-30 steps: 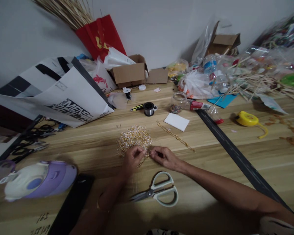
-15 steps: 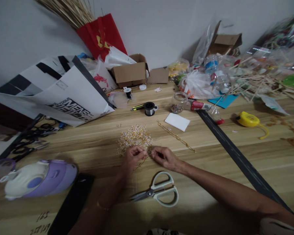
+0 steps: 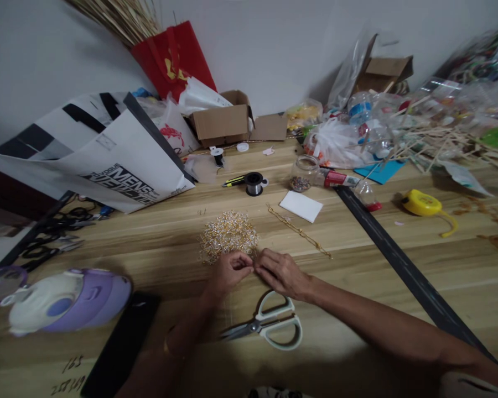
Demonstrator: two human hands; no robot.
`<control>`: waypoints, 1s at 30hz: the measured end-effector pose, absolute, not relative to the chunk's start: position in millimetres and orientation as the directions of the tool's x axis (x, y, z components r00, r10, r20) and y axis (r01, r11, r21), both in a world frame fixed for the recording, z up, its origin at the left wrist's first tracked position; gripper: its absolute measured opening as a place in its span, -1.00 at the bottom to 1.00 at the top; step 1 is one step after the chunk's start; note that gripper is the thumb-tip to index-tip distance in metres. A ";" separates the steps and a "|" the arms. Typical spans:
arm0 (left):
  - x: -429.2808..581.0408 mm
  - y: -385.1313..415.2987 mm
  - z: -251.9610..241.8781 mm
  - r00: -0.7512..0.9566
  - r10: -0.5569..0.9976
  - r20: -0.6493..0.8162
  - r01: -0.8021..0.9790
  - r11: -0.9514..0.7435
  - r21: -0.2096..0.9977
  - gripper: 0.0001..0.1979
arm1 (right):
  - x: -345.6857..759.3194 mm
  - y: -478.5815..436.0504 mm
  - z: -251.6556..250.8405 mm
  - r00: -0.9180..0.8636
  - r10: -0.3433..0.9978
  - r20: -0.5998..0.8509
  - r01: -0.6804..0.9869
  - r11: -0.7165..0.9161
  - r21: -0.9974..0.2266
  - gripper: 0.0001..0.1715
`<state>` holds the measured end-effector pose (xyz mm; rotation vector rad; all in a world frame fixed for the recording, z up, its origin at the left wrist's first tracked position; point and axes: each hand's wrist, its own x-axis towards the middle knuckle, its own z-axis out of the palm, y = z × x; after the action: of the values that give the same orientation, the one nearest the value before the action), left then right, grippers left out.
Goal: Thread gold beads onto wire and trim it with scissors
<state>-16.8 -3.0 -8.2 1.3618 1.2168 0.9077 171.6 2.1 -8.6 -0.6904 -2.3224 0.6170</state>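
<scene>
The left hand (image 3: 233,270) and right hand (image 3: 284,275) pinch narrowly; anything held is too small to tell. A beaded cluster (image 3: 228,235) lies just beyond them, scissors (image 3: 254,326) nearer the wearer.

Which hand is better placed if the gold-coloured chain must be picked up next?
Probably the right hand: the gold-coloured chain lies beyond it, on its side. The left hand is farther away and would likely reach across the right. I cannot tell whether either is free.

Dim light; greyish wall (image 3: 274,50) behind wood-grain tabletop (image 3: 348,271); dark strip (image 3: 390,260) slanting across right side.
</scene>
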 end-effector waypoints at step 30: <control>-23.0 1.8 0.9 0.251 0.922 -0.297 -0.088 0.327 0.941 -0.72 | 173.9 4.2 -11.4 -0.677 0.610 0.412 0.472 0.790 -0.392 -0.84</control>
<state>-23.0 1.8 0.9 0.9868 1.0812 0.8661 173.9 4.2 -11.4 -0.8039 -2.4448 0.3443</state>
